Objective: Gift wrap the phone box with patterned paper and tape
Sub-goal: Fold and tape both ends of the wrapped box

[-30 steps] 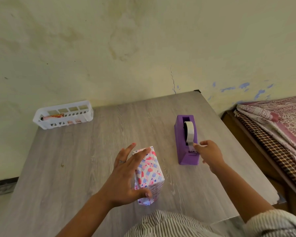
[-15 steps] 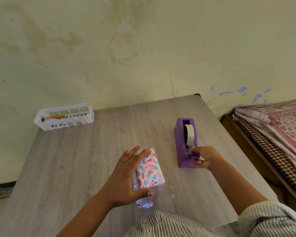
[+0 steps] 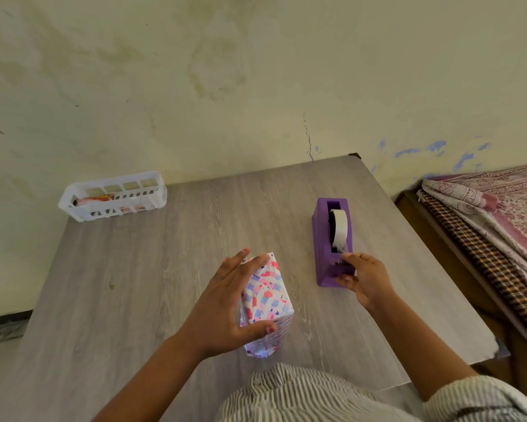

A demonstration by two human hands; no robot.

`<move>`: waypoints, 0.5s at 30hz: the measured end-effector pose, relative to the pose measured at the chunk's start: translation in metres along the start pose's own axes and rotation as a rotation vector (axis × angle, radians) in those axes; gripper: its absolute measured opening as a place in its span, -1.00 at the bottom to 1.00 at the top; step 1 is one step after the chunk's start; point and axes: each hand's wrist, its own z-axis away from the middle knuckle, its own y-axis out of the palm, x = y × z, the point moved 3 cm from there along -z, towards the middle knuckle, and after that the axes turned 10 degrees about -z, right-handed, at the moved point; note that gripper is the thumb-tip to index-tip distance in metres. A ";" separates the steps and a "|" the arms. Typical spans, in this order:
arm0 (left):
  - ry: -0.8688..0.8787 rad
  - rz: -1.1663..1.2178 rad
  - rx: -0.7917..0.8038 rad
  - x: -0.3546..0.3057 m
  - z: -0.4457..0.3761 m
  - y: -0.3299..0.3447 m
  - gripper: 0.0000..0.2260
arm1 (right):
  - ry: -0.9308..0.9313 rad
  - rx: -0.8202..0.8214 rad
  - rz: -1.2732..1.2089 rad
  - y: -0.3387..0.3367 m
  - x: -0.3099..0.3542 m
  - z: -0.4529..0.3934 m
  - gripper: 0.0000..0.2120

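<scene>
The phone box (image 3: 268, 295), wrapped in white paper with pink and blue marks, lies on the grey wooden table (image 3: 134, 284) near its front edge. My left hand (image 3: 225, 306) rests on it, with straight fingers along the top and the thumb against the near right side. To the right stands a purple tape dispenser (image 3: 321, 239) holding a white tape roll (image 3: 338, 228). My right hand (image 3: 367, 278) is at the dispenser's near cutter end, index finger on top and thumb below, pinching at the tape's free end.
A white slotted plastic basket (image 3: 113, 196) with small packets inside stands at the table's back left, against the wall. A bed with folded patterned cloths (image 3: 499, 226) lies close to the table's right edge. My striped shirt fills the bottom of the view.
My right hand moved from beside the cutter onto the dispenser's near end and closed its finger and thumb there. My left hand stayed on the wrapped box.
</scene>
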 end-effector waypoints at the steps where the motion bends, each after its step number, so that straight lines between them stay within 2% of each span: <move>1: -0.001 -0.005 -0.002 0.000 0.000 0.000 -0.23 | -0.017 0.011 0.000 -0.001 -0.002 0.000 -0.95; 5: 0.010 -0.016 -0.012 0.000 -0.001 0.001 -0.23 | -0.081 0.043 -0.039 -0.003 -0.005 0.002 -0.92; 12: 0.001 -0.026 0.003 0.000 -0.002 0.001 -0.23 | -0.151 -0.061 -0.153 -0.004 -0.022 0.003 -0.79; 15: -0.006 -0.032 0.009 0.001 -0.003 0.002 -0.23 | -0.127 -0.086 -0.173 -0.007 -0.022 -0.001 -0.81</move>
